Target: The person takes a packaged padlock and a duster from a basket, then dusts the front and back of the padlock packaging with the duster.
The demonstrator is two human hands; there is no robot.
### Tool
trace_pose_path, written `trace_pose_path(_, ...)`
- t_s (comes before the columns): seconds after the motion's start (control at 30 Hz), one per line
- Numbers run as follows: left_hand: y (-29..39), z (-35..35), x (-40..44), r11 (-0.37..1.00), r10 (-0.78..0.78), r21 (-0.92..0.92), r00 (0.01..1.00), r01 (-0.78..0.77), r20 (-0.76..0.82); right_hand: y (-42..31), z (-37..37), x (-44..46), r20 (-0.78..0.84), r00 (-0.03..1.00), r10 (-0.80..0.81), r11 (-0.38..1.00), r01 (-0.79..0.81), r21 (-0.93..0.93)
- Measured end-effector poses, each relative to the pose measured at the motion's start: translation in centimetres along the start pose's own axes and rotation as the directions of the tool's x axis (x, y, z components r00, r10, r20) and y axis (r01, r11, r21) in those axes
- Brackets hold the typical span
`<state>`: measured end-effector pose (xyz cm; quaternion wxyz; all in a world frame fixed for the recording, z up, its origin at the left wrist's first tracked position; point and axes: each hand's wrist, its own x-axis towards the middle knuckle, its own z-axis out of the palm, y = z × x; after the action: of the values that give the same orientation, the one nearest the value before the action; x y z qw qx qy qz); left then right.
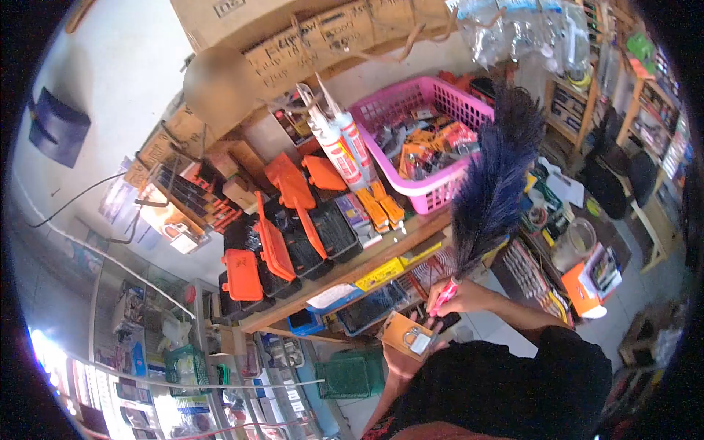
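Observation:
My left hand (400,362) is closed around an orange card-backed padlock pack (397,330), with the silver padlock facing up. Close above it, my right hand (466,298) grips the red-and-white handle of a feather duster (499,165). Its dark blue-black feathers rise past the pink basket. Both hands are in front of the wooden shelf, near my black shirt, and the fingers under the pack are mostly hidden.
A pink basket (424,204) of packaged goods stands on the wooden shelf (323,287), beside two sealant tubes (339,150) and black bins with orange lids (273,246). A green basket (345,374) sits lower down. Glass cabinets stand left; a cluttered table (528,286) is at right.

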<state>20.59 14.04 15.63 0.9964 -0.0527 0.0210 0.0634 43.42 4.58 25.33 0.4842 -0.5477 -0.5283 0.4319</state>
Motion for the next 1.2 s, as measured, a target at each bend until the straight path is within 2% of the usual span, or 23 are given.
trace_pose_path(0.07, 0.7, -1.8, -1.7, 0.999, 0.018, -0.031, 0.998, -0.02, -0.052, 0.5, 1.4, -2.0, -0.149, 0.986, 0.07, 0.989, -0.088, -0.116)
trace_pose_path(0.1, 1.1, -1.9, -2.5, 0.999, 0.017, 0.048, 0.995, -0.013, -0.095, 2.8, 1.8, -3.2, -0.237, 0.97, 0.062, 0.967, -0.117, -0.227)
trace_pose_path(0.2, 1.8, -2.4, -4.2, 0.993, 0.017, 0.121, 0.978, 0.008, -0.207, 16.1, 4.5, -9.5, -0.406, 0.91, -0.084, 0.789, -0.189, -0.585)
trace_pose_path(0.23, 2.3, -4.1, -4.6, 0.998, -0.032, -0.067, 0.992, 0.023, -0.123, 17.9, 5.9, -12.7, -0.42, 0.905, 0.075, 0.916, -0.229, -0.331)
trace_pose_path(0.3, 2.9, -4.8, -4.5, 0.999, 0.014, -0.047, 1.0, -0.013, 0.004, 18.2, 9.6, -16.1, -0.43, 0.861, 0.271, 0.948, -0.316, -0.035)
trace_pose_path(0.33, 2.5, -5.0, -4.9, 0.997, 0.05, -0.055, 0.997, -0.047, 0.052, 18.1, 11.9, -18.0, -0.456, 0.83, 0.322, 0.928, -0.373, -0.023)
trace_pose_path(0.37, 2.6, -4.3, -5.5, 0.766, 0.042, 0.643, 0.997, 0.013, -0.071, 17.2, 14.5, -19.9, -0.463, 0.799, 0.382, 0.901, -0.435, -0.007)
trace_pose_path(0.47, 4.3, -4.9, -4.9, 0.955, -0.17, 0.199, 0.954, 0.221, -0.247, 15.2, 19.3, -21.3, -0.489, 0.727, 0.481, 0.832, -0.555, -0.007)
trace_pose_path(0.5, 4.4, -6.0, -4.1, 0.945, -0.133, 0.261, 0.962, 0.195, -0.238, 14.6, 20.7, -21.4, -0.476, 0.73, 0.489, 0.816, -0.576, -0.044)
trace_pose_path(0.57, 3.2, -6.3, -3.9, 0.97, -0.177, 0.125, 0.96, 0.207, -0.216, 13.3, 22.1, -20.9, -0.415, 0.764, 0.494, 0.786, -0.596, -0.164)
trace_pose_path(0.6, 2.4, -4.3, -3.3, 0.97, -0.242, -0.068, 0.955, 0.234, -0.173, 12.8, 21.5, -20.1, -0.367, 0.797, 0.481, 0.772, -0.583, -0.255)
trace_pose_path(0.63, 2.3, -2.1, -2.8, 0.876, -0.213, 0.395, 0.956, 0.278, -0.201, 12.0, 21.6, -19.6, -0.369, 0.804, 0.467, 0.78, -0.57, -0.256)
trace_pose_path(0.67, 2.0, -2.3, -2.5, 0.938, -0.258, 0.188, 0.95, 0.29, -0.177, 10.9, 21.7, -19.1, -0.368, 0.814, 0.45, 0.791, -0.554, -0.258)
trace_pose_path(0.7, 1.5, -2.6, -2.2, 0.918, -0.216, 0.308, 0.966, 0.25, -0.142, 10.0, 21.5, -18.7, -0.366, 0.827, 0.427, 0.803, -0.533, -0.266)
trace_pose_path(0.73, 1.0, -2.9, -2.4, 0.881, -0.174, 0.429, 0.979, 0.202, -0.103, 9.4, 21.4, -18.5, -0.342, 0.797, 0.497, 0.77, -0.587, -0.251)
trace_pose_path(0.8, -0.2, 0.9, -4.2, 0.82, -0.062, 0.567, 0.997, 0.077, -0.046, 8.5, 21.1, -17.7, -0.288, 0.731, 0.619, 0.696, -0.68, -0.23)
trace_pose_path(0.87, -1.2, 1.3, -5.4, 0.848, -0.027, 0.529, 0.999, 0.04, -0.031, 7.4, 21.0, -16.5, -0.343, 0.852, 0.395, 0.849, -0.481, -0.22)
trace_pose_path(0.9, -1.6, -0.4, -5.8, 0.907, -0.046, 0.416, 0.998, 0.061, -0.046, 7.2, 21.0, -16.6, -0.367, 0.888, 0.276, 0.903, -0.371, -0.218)
trace_pose_path(0.93, -1.9, -2.1, -5.9, 0.952, -0.062, 0.299, 0.997, 0.073, -0.048, 8.0, 20.7, -17.2, -0.362, 0.887, 0.287, 0.908, -0.372, -0.192)
trace_pose_path(1.03, -3.3, -4.7, -7.2, 0.937, 0.112, 0.342, 0.989, -0.072, -0.099, 9.7, 18.4, -19.6, -0.278, 0.895, 0.348, 0.902, -0.4, -0.162)
trace_pose_path(1.13, -3.5, -5.1, -7.4, 0.953, 0.265, 0.161, 0.963, -0.255, -0.048, 8.8, 16.4, -22.5, -0.223, 0.86, 0.459, 0.855, -0.496, -0.152)
trace_pose_path(1.17, -4.0, -5.0, -7.0, 0.931, 0.365, 0.001, 0.931, -0.365, 0.03, 9.5, 15.9, -24.0, -0.225, 0.849, 0.479, 0.848, -0.513, -0.133)
trace_pose_path(1.2, -5.0, -1.9, -7.1, 0.882, 0.446, 0.102, 0.885, -0.46, 0.132, 8.5, 15.3, -24.1, -0.228, 0.837, 0.497, 0.84, -0.53, -0.114)
